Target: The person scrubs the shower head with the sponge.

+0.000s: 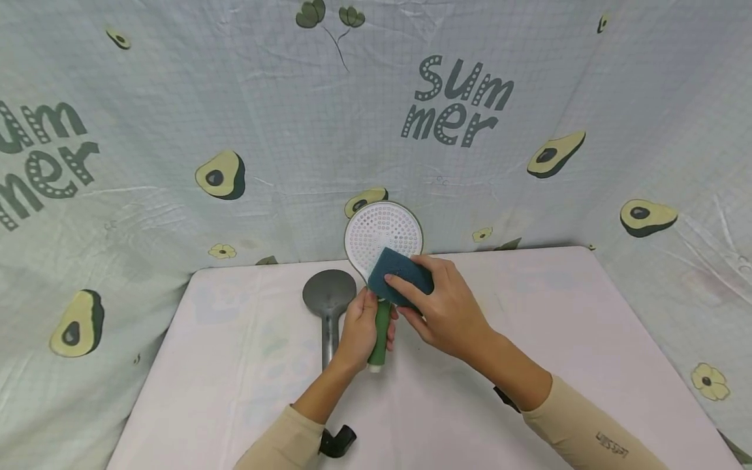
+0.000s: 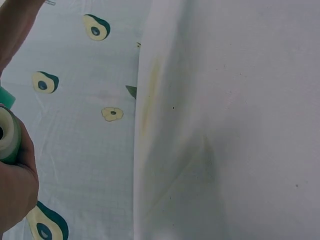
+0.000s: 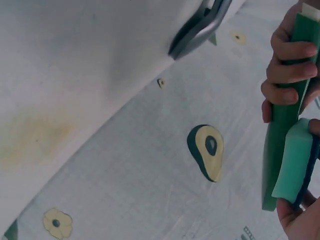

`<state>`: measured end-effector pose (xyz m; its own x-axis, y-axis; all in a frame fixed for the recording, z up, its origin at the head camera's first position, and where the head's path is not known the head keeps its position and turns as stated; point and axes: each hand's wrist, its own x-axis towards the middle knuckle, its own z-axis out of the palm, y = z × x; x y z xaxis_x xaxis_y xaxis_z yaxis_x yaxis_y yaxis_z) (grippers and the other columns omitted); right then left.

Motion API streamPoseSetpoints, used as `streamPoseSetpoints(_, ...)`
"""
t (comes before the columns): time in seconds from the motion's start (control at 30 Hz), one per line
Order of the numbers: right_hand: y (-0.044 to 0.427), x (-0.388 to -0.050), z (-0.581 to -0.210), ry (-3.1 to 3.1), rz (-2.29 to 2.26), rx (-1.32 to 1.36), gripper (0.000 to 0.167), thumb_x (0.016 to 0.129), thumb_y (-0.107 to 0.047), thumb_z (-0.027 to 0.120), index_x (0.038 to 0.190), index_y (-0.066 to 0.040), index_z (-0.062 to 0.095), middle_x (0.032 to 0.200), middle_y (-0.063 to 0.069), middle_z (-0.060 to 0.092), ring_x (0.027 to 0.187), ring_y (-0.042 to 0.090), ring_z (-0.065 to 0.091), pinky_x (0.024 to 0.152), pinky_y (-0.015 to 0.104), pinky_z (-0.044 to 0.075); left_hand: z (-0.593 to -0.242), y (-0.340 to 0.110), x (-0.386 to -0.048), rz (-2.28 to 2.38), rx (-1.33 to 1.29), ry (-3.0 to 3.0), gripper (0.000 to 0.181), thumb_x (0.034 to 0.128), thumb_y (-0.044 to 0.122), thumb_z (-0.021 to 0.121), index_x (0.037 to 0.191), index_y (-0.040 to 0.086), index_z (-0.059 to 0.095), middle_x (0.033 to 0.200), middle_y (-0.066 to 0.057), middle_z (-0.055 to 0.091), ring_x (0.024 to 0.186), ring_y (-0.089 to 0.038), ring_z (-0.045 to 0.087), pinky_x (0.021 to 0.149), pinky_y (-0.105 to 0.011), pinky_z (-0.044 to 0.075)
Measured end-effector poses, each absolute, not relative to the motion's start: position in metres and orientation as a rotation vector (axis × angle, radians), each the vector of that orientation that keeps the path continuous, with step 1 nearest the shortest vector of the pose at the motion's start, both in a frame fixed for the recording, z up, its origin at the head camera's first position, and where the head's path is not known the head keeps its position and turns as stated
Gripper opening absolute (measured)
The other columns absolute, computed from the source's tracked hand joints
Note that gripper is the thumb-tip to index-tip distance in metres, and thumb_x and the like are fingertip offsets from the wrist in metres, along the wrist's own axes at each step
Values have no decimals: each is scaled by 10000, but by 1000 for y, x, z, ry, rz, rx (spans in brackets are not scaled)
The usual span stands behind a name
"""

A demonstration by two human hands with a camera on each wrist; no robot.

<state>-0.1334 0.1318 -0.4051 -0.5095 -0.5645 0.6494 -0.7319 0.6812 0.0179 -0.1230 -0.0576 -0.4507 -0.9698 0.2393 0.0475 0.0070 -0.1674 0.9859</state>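
- From where I stand, the left hand has its fingers curled round the green handle of the shower head, holding it up before the patterned cloth
- The right hand pinches a sponge between thumb and fingers, over the lower part of the dotted face
- I'd keep that left grip firm, as pushing with the sponge could twist the round head
- Small overlapping passes, evenly pressed and taken out to the rim, would probably suit those dots best
- A grey round-headed tool lies on the surface beside the left hand, so I'd mind that forearm
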Motion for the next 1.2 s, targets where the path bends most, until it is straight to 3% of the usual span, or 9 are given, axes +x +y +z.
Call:
streamPoseSetpoints(0.1,135,-135,-407,-2242,399,1010,493,936,-238,765,1403,-206,610,1421,305,478,1281,444,515,1001,565,528,-451,-59,-123,2294,234,1845,508,1148,395,214,1087,-23,496,714,-60,592,475,-103,554,434,-244,511)
streamPoseSetpoints(0.23,145,-146,-400,-2210,489,980,379,1041,-261,623,1410,-206,557,1452,305,419,1307,456,492,999,580,540,-450,-60,-123,2289,160,1746,553,1142,432,224,1162,-39,514,728,-4,588,488,-93,546,441,-245,505)
streamPoseSetpoints(0.4,154,-156,-389,-2202,604,899,413,1036,-273,637,1413,-169,506,1481,302,368,1312,484,461,990,616,531,-448,-60,-123,2283,141,1659,554,1143,423,193,1238,-39,484,742,10,583,491,-88,550,441,-244,506)
streamPoseSetpoints(0.57,150,-151,-400,-2164,583,1018,366,1057,-357,555,1373,-176,524,1430,302,382,1286,455,483,975,580,553,-444,-61,-123,2305,163,1634,590,1140,436,173,1176,-55,499,717,6,595,479,-93,568,440,-249,513)
streamPoseSetpoints(0.8,142,-145,-420,-2121,470,1152,448,957,-240,764,1340,-235,531,1391,281,382,1254,414,513,983,519,555,-443,-62,-123,2303,191,1605,442,1138,300,161,1061,23,496,697,4,601,459,-90,564,436,-241,503)
streamPoseSetpoints(0.97,148,-153,-406,-2095,519,1082,322,1046,-319,594,1340,-198,540,1412,284,384,1259,429,525,963,544,563,-443,-63,-121,2292,199,1597,560,1143,420,155,1113,-10,513,694,20,591,458,-75,561,435,-232,502)
streamPoseSetpoints(1.2,163,-167,-377,-2164,635,987,491,1059,-434,525,1430,-120,457,1471,308,380,1241,444,564,938,560,576,-447,-66,-120,2265,271,1663,605,1142,410,163,1197,-118,453,684,6,577,450,-91,574,427,-262,516)
